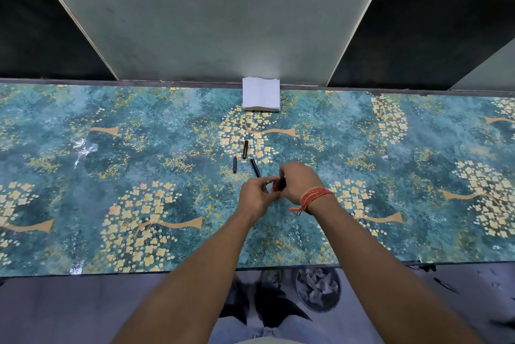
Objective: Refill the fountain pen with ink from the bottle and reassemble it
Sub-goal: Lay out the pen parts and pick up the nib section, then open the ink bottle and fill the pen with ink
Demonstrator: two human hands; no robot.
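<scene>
My right hand (299,183) grips a small dark ink bottle (281,185) with a reddish side, just above the table. The fingers of my left hand (257,194) pinch the same bottle from the left; whether its lid is on is hidden by the fingers. Three black pen parts lie on the table just beyond my hands. A short glossy piece (244,149) is farthest. A piece with a reddish tip (235,164) lies to its left. A slim black tube (255,167) points towards my left fingers.
A white stack of folded tissues (261,94) stands at the table's far edge against the wall panel. The floral blue-green table cover (139,176) spans the view. Below the near edge a waste bin (317,289) sits by my feet.
</scene>
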